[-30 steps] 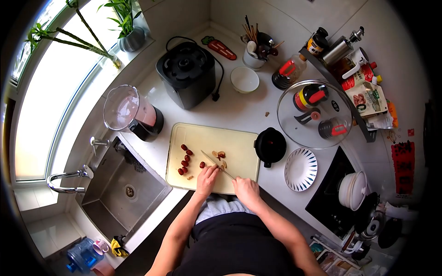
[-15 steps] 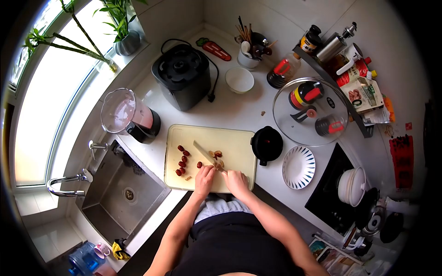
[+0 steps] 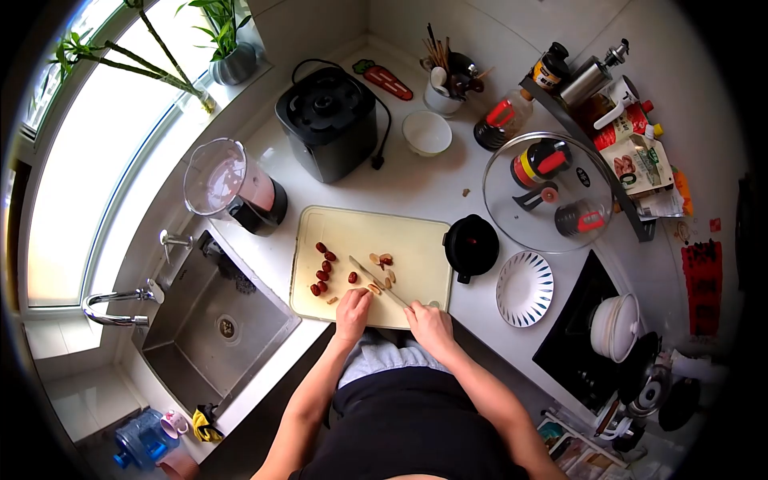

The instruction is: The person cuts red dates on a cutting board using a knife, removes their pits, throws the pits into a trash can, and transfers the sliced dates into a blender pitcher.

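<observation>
Knife [image 3: 382, 285] slants over the cutting board [image 3: 420, 244] mid-frame, right hand [image 3: 430, 324] wrapped round its handle. Left hand [image 3: 353, 314] is half-curled nearby; can't tell if it's pinching anything. Looks like mid-slicing: whole red dates [image 3: 322, 275] left, cut pieces [image 3: 390, 282] right. Another slice calls for fingertips kept clear.

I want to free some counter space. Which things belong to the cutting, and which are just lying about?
Likely in use: knife in the right hand, cutting board, red dates, cut pieces.

Seemingly just lying about: glass lid, patterned plate, white bowl, carrot-shaped item.
</observation>
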`<state>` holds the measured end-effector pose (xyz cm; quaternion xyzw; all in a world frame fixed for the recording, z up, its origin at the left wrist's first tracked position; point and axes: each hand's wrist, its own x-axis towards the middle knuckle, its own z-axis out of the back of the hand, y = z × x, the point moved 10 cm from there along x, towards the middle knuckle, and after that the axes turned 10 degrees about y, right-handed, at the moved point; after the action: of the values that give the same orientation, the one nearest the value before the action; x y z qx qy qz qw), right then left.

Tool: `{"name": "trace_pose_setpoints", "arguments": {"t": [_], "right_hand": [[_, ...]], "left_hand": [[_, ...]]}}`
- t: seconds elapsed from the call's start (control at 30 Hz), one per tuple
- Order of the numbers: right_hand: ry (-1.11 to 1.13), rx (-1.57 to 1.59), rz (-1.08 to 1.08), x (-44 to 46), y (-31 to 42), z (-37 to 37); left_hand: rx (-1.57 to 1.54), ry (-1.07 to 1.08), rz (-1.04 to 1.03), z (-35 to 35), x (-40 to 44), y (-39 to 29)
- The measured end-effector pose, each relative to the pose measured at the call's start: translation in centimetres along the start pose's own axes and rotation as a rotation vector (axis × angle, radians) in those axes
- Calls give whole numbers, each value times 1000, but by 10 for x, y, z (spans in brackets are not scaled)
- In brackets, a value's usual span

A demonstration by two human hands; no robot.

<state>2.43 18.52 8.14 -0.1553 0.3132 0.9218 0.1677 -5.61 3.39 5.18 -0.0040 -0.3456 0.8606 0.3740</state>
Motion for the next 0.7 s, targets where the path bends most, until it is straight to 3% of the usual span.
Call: {"name": "trace_pose_setpoints", "arguments": {"t": [0.47,0.7], "right_hand": [[21,-76,57,-1,17,6],[113,-118,-43,10,16,-8]], "left_hand": [[59,17,-67,-4,9,-4],[44,39,-67,-4,13,-2]]}}
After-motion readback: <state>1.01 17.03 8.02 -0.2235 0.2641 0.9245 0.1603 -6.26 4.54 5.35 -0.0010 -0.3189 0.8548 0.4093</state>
